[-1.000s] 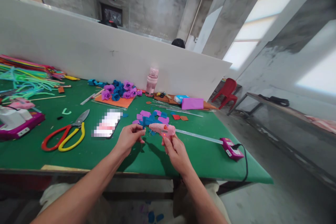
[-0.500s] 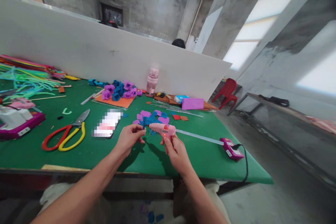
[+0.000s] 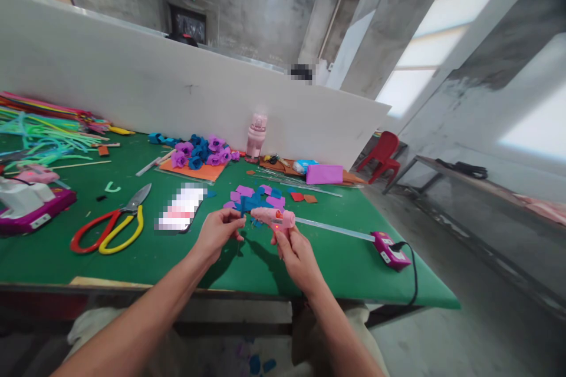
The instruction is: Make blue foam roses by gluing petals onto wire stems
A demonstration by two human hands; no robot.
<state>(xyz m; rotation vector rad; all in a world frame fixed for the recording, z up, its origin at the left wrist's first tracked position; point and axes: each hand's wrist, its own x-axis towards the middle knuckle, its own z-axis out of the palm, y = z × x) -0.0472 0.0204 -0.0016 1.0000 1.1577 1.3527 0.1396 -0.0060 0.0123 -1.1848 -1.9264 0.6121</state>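
A pink hot glue gun [image 3: 270, 217] is gripped in my right hand [image 3: 294, 250], its nozzle pointing left and a long clear glue stick [image 3: 333, 230] running out of its back. Pinched in the fingertips of my left hand [image 3: 220, 231] is a blue paper flower piece [image 3: 244, 205], right by the nozzle. A thin stem seems to hang below those fingers. Behind the gun, loose purple and blue paper pieces [image 3: 275, 201] lie scattered on the green table [image 3: 168, 265], partly hidden by the gun and my hands.
Scissors [image 3: 119, 224] and a phone [image 3: 182, 207] lie to the left. Purple and blue paper flowers [image 3: 201, 152] rest on an orange sheet farther back, near a pink bottle [image 3: 256, 136]. A purple power strip [image 3: 391, 251] with a black cable sits at the right. A white partition [image 3: 145, 82] stands behind.
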